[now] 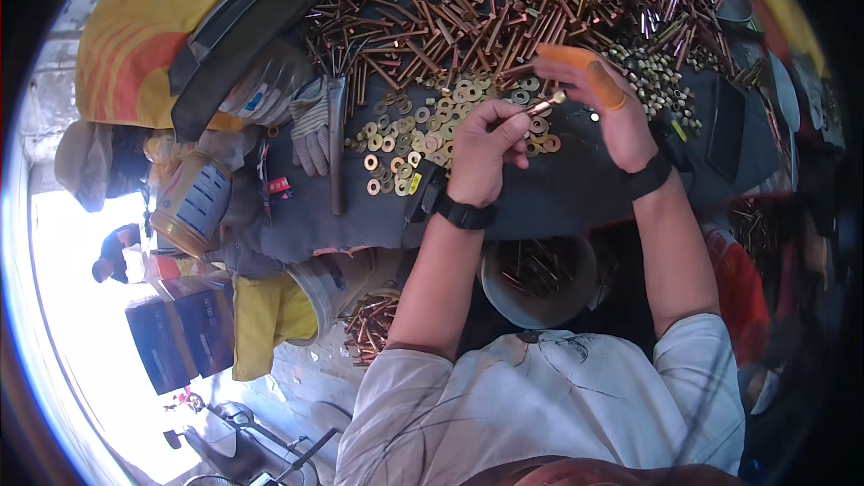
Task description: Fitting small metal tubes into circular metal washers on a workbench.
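My left hand [486,146] is closed around a copper-coloured bolt [543,107], pinched between thumb and fingers. The bolt points up to the right, and a brassy piece, perhaps a nut, sits at its tip. Just beyond that tip is my right hand [616,117], its fingers stretched out and nothing visibly gripped. An orange covering [601,81] wraps part of this hand. Flat golden washers [423,139] lie spread beside my left hand. Past my right hand is a pile of small brassy nuts or sleeves [661,81].
A large heap of long bolts [504,4] covers the far side of the dark-clothed table [360,225]. To the left are a grey glove [310,130], a metal bar [337,148] and a plastic jar [192,202]. Below the near edge stands a bucket [504,292] with bolts inside.
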Tool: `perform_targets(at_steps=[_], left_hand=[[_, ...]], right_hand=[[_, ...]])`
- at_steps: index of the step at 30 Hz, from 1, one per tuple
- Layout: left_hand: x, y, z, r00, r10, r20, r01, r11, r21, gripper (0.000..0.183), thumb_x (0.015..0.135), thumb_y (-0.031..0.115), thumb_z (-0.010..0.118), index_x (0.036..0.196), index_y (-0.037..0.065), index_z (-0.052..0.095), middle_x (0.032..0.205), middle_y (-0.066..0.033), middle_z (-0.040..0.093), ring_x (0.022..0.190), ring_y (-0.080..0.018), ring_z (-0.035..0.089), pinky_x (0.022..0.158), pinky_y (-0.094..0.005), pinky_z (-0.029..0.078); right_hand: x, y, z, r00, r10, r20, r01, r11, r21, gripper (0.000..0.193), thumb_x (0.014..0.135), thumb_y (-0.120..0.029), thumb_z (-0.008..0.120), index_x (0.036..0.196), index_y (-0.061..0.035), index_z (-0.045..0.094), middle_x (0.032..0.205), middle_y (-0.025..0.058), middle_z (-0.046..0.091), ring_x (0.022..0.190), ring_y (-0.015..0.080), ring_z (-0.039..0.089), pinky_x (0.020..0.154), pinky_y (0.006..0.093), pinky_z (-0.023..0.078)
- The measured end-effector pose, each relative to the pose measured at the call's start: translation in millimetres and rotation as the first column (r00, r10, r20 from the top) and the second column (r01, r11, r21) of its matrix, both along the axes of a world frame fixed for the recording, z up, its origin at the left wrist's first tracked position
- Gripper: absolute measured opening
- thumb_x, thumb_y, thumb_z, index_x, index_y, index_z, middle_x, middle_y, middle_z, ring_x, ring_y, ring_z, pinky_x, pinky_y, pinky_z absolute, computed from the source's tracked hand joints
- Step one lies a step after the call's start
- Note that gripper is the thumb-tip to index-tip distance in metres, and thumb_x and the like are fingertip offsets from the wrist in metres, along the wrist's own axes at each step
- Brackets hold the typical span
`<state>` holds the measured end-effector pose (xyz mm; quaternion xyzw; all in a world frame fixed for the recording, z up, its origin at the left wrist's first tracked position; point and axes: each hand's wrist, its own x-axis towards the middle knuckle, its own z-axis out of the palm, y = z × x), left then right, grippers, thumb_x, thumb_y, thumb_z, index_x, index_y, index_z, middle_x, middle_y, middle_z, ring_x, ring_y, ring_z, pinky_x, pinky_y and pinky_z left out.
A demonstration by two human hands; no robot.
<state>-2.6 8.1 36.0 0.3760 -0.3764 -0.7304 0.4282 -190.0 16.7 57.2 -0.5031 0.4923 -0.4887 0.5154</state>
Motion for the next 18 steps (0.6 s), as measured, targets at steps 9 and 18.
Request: perform_targets(at_steps=[9,18], left_hand=[[23.6,-10.6,-2.6,0.958,0.025,-0.284,-0.038,0.998,-0.043,0.016,0.089,0.019,0.061,0.093,0.005,0.054,0.090,-0.0059,0.056,0.065,-0.0079,0.045,0.053,-0.0218,0.041],[44.4,-34.3,9.1,0.806,0.318,0.499,-0.118,0.912,-0.392,0.033,0.078,0.008,0.066,0.109,-0.003,0.060,0.106,-0.0127,0.062,0.092,-0.0183,0.061,0.078,-0.0301,0.049]], right_hand=[[-12.3,-1.0,0.5,0.944,0.213,0.251,-0.169,0.968,-0.184,0.081,0.091,-0.063,0.018,0.111,0.0030,0.059,0.119,0.0180,0.058,0.117,0.0258,0.051,0.102,0.0393,0.032],[-2.0,10.1,9.6,0.667,0.113,-0.737,-0.028,0.991,0.127,0.025,0.074,-0.024,0.070,0.094,-0.0100,0.064,0.089,0.0104,0.064,0.081,0.0240,0.063,0.063,0.0341,0.049]])
